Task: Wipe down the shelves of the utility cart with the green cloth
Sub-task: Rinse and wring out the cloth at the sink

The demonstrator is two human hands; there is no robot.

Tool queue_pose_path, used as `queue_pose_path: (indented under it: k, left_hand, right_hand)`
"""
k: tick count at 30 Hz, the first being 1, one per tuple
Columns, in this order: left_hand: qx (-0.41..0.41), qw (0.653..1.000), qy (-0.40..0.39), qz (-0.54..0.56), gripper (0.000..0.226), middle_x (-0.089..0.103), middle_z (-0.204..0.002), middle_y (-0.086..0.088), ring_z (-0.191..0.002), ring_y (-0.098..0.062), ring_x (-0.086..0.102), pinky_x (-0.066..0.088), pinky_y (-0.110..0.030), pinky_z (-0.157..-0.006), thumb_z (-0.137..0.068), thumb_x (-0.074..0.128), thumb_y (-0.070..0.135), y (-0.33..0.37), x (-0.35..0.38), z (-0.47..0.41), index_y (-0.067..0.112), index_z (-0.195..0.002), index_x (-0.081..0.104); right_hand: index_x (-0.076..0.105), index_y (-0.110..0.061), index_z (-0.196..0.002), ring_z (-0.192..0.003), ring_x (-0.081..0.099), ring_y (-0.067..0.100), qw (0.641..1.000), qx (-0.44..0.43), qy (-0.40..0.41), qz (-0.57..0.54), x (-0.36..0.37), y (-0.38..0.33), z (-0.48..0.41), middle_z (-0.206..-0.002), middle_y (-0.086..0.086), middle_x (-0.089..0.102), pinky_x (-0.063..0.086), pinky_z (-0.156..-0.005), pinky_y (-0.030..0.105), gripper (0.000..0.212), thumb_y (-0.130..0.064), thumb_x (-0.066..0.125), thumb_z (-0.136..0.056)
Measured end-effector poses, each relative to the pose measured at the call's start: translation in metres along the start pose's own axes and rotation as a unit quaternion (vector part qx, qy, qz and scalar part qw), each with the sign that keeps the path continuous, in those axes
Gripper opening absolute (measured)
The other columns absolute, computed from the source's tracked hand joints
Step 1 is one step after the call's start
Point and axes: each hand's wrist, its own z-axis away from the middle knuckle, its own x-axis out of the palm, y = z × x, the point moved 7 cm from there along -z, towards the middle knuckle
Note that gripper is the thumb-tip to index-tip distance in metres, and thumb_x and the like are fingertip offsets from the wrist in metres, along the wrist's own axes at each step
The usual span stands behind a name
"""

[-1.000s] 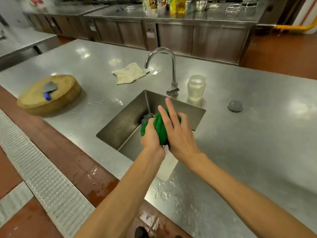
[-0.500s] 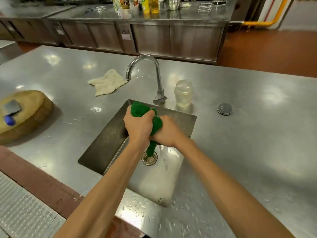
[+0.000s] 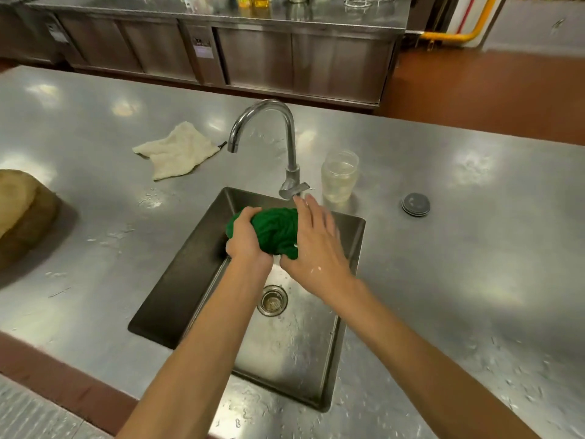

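The green cloth (image 3: 273, 231) is bunched into a ball above the steel sink (image 3: 190, 280). My left hand (image 3: 245, 239) grips its left side with closed fingers. My right hand (image 3: 316, 245) lies against the cloth's right side, fingers stretched out toward the tap base. Both hands hover over the back half of the basin, above the drain (image 3: 272, 301). No utility cart is in view.
A curved tap (image 3: 278, 137) stands behind the sink, with a clear jar (image 3: 339, 175) and a grey round plug (image 3: 415, 204) to its right. A beige rag (image 3: 177, 150) lies back left; a round wooden block (image 3: 22, 213) sits at the left edge. Water drops dot the counter.
The cloth was twisted between both fists half a second ago; now it is balled up, and my right hand has opened flat against it. The view shifted closer to the sink.
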Motion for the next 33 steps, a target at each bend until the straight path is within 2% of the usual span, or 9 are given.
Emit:
queue_pose_path:
  k: [2,5,8,13,17,22,25,29,33]
  left_hand:
    - [-0.070,0.995,-0.077,-0.004,0.035,0.066,-0.114,-0.022,-0.100,-0.032,0.068,0.055,-0.045,-0.093,-0.089,0.061,0.026,-0.007,0.008,0.001,0.003,-0.116,0.063]
    - [-0.117,0.984,-0.130,-0.002,0.031,0.070,-0.101,-0.013,-0.091,-0.027,0.069,0.057,-0.039,-0.088,-0.092,0.059,0.035,-0.020,0.016,0.006,0.008,-0.104,0.069]
    - [-0.140,0.978,-0.151,-0.038,0.043,0.072,-0.119,-0.011,-0.112,-0.027,0.068,0.052,-0.042,-0.103,-0.088,0.067,0.039,-0.031,0.022,0.015,0.011,-0.121,0.071]
    - [0.013,0.989,-0.078,-0.127,0.050,0.074,-0.103,-0.012,-0.094,-0.024,0.074,0.062,-0.039,-0.082,-0.071,0.088,0.028,-0.007,0.020,0.005,0.008,-0.112,0.068]
    - [0.125,0.970,-0.071,-0.194,0.066,0.071,-0.089,-0.003,-0.081,-0.015,0.072,0.060,-0.028,-0.070,-0.054,0.096,0.039,0.009,0.022,0.003,0.009,-0.104,0.063]
    - [0.176,0.965,-0.063,-0.183,0.028,0.061,-0.074,-0.006,-0.070,-0.021,0.062,0.056,-0.034,-0.065,-0.066,0.081,0.002,0.020,0.022,-0.006,0.014,-0.079,0.059]
    - [0.246,0.936,-0.094,-0.232,0.028,0.057,-0.066,0.000,-0.065,-0.018,0.058,0.056,-0.038,-0.065,-0.067,0.081,0.011,0.034,0.033,-0.004,0.019,-0.069,0.054]
    - [0.319,0.888,-0.146,-0.299,0.030,0.058,-0.063,0.001,-0.063,-0.019,0.058,0.057,-0.045,-0.068,-0.064,0.081,0.016,0.052,0.048,0.006,0.023,-0.069,0.052]
    - [0.334,0.856,-0.198,-0.341,0.026,0.075,-0.084,-0.009,-0.087,-0.024,0.073,0.058,-0.051,-0.085,-0.067,0.071,0.013,0.056,0.051,0.017,0.023,-0.090,0.062]
  right_hand:
    - [0.008,-0.017,-0.157,-0.149,0.008,0.041,0.996,-0.029,0.063,0.061,0.001,-0.007,0.013,-0.165,0.014,0.003,0.024,-0.118,0.057,0.104,-0.015,0.074,-0.076]
    - [-0.007,-0.017,-0.157,-0.150,-0.005,0.044,0.990,-0.056,0.043,0.119,0.025,-0.013,0.019,-0.165,0.015,-0.013,0.020,-0.116,0.065,0.113,-0.004,0.071,-0.076]
    - [0.002,-0.009,-0.155,-0.138,0.033,0.048,0.987,-0.062,0.083,0.124,0.020,-0.008,0.009,-0.165,0.016,0.005,0.045,-0.103,0.057,0.110,0.000,0.074,-0.073]
    - [0.017,-0.011,-0.149,-0.088,0.063,0.029,0.989,-0.041,0.086,0.116,0.013,0.001,-0.010,-0.131,0.014,0.055,0.054,-0.057,0.038,0.104,-0.011,0.085,-0.070]
    - [0.041,-0.010,-0.134,-0.084,0.067,0.035,0.995,0.016,0.063,0.074,0.012,0.004,-0.026,-0.111,0.009,0.061,0.046,-0.061,0.038,0.061,-0.020,0.069,-0.081]
    - [0.058,-0.021,-0.106,-0.078,0.067,0.026,0.997,0.074,0.000,0.011,0.013,-0.001,-0.032,-0.086,0.000,0.069,0.051,-0.063,0.032,0.039,-0.038,0.064,-0.072]
    - [0.060,-0.025,-0.081,-0.067,0.065,0.020,0.990,0.079,-0.040,-0.108,0.012,-0.006,-0.035,-0.070,-0.003,0.067,0.058,-0.061,0.039,0.016,-0.026,0.066,-0.066]
    - [0.062,-0.015,-0.069,-0.059,0.063,0.015,0.961,0.094,-0.068,-0.250,0.010,-0.009,-0.038,-0.065,0.007,0.068,0.058,-0.061,0.047,0.016,-0.007,0.072,-0.060]
    - [0.062,-0.001,-0.071,-0.059,0.059,0.013,0.933,0.083,-0.115,-0.332,0.018,-0.017,-0.035,-0.065,0.017,0.065,0.054,-0.056,0.044,0.017,0.002,0.071,-0.057]
